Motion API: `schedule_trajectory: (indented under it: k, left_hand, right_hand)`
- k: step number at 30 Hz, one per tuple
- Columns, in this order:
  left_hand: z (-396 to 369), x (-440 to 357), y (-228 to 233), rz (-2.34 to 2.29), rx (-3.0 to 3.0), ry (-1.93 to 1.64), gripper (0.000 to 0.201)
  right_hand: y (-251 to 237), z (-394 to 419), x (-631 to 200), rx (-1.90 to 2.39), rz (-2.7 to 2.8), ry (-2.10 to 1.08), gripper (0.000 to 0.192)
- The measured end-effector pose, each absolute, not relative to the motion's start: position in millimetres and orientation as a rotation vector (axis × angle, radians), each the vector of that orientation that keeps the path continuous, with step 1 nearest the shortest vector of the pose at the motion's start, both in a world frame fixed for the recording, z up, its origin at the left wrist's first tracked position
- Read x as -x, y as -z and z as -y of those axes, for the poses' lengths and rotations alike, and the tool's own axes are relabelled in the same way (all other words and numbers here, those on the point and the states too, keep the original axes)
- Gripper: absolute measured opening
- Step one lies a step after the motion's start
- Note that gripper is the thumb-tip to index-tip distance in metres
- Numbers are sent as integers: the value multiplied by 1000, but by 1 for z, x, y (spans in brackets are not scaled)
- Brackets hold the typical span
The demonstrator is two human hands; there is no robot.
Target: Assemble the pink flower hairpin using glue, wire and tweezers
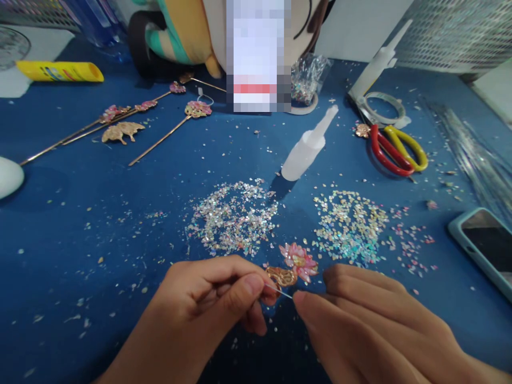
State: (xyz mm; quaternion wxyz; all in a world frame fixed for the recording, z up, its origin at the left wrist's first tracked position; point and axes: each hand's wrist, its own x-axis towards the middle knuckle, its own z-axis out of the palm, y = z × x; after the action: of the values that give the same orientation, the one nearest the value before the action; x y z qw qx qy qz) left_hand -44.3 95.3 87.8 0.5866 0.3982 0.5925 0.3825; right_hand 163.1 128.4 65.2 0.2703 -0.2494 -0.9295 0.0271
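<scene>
Between finger and thumb, my left hand (218, 301) grips a gold ornament (283, 276) with a pink, petalled flower (299, 260) at its far end. The left fingers hide part of the ornament. A thin silvery wire (280, 291) runs from the left thumb to my right hand (368, 320), whose closed fingertips pinch its other end. Just beyond the hands lie two patches of glittery flakes, one paler patch (236, 216) and one yellow-turquoise patch (350, 226).
A white squeeze bottle (304, 152) leans beyond the flakes. Red-and-yellow-handled pliers (396, 152), a tape roll (386, 108), wires (476, 154) and a phone (486, 245) are at right. Gold hairpins (160, 140), a gold butterfly-like piece (122, 132) and a yellow tube (60, 71) lie at left.
</scene>
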Motion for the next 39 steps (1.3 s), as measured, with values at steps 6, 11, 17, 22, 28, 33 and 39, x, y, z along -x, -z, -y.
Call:
schedule_trajectory:
  k: [6, 11, 17, 22, 28, 33, 39]
  left_hand:
    - [-98, 43, -86, -1374, -928, -887, 25]
    - [-95, 42, -88, -1401, -921, -884, 26]
    - [-99, 44, -87, -1370, -895, -880, 25]
    - [-98, 44, -86, -1366, -835, -894, 21]
    - [-93, 45, -86, -1338, -740, -922, 19]
    - [-94, 44, -86, -1325, -712, -927, 16]
    - [-95, 45, -86, -1336, -689, -904, 18]
  right_hand:
    - [-66, -130, -164, 629, 2418, -72, 16]
    - [-73, -134, -162, 679, 2531, -145, 17]
    - [-79, -131, -160, 677, 2554, -224, 19]
    - [-82, -123, -161, 782, 2445, -376, 26]
    - [-78, -122, -157, 803, 2385, -344, 35]
    - [-72, -125, -156, 802, 2389, -396, 42]
    - [-73, -123, -156, 736, 2402, -358, 38]
